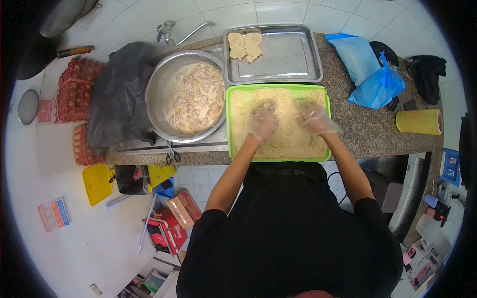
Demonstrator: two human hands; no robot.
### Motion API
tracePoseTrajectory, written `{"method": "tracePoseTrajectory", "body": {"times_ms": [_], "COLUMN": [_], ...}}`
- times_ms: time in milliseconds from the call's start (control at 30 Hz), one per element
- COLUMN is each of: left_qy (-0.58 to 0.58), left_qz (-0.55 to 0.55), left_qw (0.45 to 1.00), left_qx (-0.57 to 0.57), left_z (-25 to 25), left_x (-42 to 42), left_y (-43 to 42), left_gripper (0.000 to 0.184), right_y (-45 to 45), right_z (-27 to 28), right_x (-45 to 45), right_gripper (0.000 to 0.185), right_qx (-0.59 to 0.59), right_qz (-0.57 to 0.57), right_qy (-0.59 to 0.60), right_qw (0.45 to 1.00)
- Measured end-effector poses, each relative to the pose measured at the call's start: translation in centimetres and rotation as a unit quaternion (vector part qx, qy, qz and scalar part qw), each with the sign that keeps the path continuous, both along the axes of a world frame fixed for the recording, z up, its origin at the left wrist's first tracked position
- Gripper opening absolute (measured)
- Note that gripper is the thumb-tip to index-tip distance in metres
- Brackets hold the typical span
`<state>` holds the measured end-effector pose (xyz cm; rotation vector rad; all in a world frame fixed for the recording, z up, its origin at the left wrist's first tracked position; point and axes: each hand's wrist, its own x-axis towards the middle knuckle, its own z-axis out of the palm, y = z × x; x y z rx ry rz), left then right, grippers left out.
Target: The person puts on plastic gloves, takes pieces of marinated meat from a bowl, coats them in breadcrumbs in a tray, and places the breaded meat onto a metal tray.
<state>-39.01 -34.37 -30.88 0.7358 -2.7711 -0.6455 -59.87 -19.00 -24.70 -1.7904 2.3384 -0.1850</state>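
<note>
The left hand (263, 125) and right hand (315, 119) are in breadcrumbs (284, 141), their green tray (279, 160) at the bench's (365, 130) front edge, probably for reach; either grip's closure, I cannot tell.

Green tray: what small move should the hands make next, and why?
Probably draw crumbs inward: the left hand and right hand are both in them, apart, with loose crumbs between. The crumb-covered pieces on the metal tray suggest coating as the use.
</note>
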Motion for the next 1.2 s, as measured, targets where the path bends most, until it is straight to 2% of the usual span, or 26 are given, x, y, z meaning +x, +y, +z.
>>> {"method": "tracePoseTrajectory", "body": {"times_ms": [33, 133, 200, 233, 300, 333, 400, 433, 533, 667, 700, 800, 833, 900, 1000, 1133, 1200], "left_qy": [-0.028, -0.221, -0.178, -0.157, -0.162, -0.164, -0.284, -0.342, -0.288, -0.212, -0.193, -0.178, -0.181, -0.176, -0.152, -0.072, -0.108], "left_qz": [-0.02, -0.099, -0.131, -0.146, -0.193, -0.217, -0.232, -0.236, -0.244, -0.277, -0.282, -0.306, -0.313, -0.325, -0.338, -0.325, -0.326], "left_qw": [0.999, 0.97, 0.973, 0.972, 0.963, 0.957, 0.926, 0.906, 0.925, 0.936, 0.938, 0.932, 0.928, 0.923, 0.925, 0.941, 0.938], "left_qx": [-0.038, -0.011, 0.062, 0.098, 0.098, 0.099, 0.087, 0.08, 0.039, 0.048, 0.051, 0.075, 0.087, 0.103, 0.086, 0.061, 0.047], "left_z": [-0.4, -0.7, 0.6, 1.4, 2.8, 3.3, 4.1, 4.4, 4.1, 3.2, 4.5, 7.9, 8.6, 10.1, 12.6, 16.7, 18.0], "left_x": [-0.8, -2.9, -3.3, -3.3, -2.9, -3.0, -3.9, -4.2, -3.5, -2.8, -2.6, -3.2, -3.4, -3.8, -4.1, -3.9, -4.6], "left_y": [-0.3, -2.2, -2.8, -3.2, -4.1, -4.4, -5.4, -5.7, -5.2, -5.9, -5.9, -6.5, -6.6, -6.9, -7.3, -7.4, -7.9], "left_gripper": [0.061, 0.056, 0.054, 0.054, 0.061, 0.065, 0.063, 0.062, 0.06, 0.056, 0.055, 0.053, 0.052, 0.052, 0.052, 0.05, 0.049], "right_y": [-0.1, -1.5, -2.1, -1.8, -0.9, -1.5, -2.6, -2.5, -2.7, -1.9, -1.7, -1.6, -1.8, -2.2, -1.4, -2.0, -2.3], "right_z": [1.0, 1.9, 1.1, -0.7, -3.8, -1.7, 1.9, 1.6, -0.6, -2.0, -1.8, 6.7, 7.8, 9.1, 9.4, 11.3, 11.1], "right_x": [-0.3, -1.6, -2.5, -3.1, -4.0, -3.6, -2.8, -2.9, -2.9, -3.6, -3.6, -1.7, -1.6, -1.8, -2.0, -2.5, -2.9], "right_gripper": [0.055, 0.067, 0.072, 0.069, 0.063, 0.061, 0.056, 0.054, 0.05, 0.05, 0.051, 0.055, 0.056, 0.059, 0.062, 0.062, 0.061], "right_qx": [0.055, 0.205, 0.287, 0.242, 0.15, 0.183, 0.251, 0.235, 0.193, 0.164, 0.158, 0.086, 0.102, 0.13, 0.023, 0.01, -0.042], "right_qz": [0.008, 0.027, 0.043, 0.048, 0.06, 0.055, 0.045, 0.061, 0.092, 0.102, 0.11, 0.09, 0.085, 0.073, 0.109, 0.114, 0.11], "right_qy": [0.0, -0.021, -0.06, -0.095, -0.161, -0.164, -0.173, -0.165, -0.165, -0.197, -0.2, -0.228, -0.203, -0.148, -0.119, -0.139, -0.163], "right_qw": [0.998, 0.978, 0.955, 0.964, 0.974, 0.968, 0.952, 0.956, 0.963, 0.961, 0.961, 0.966, 0.97, 0.978, 0.987, 0.984, 0.98]}}
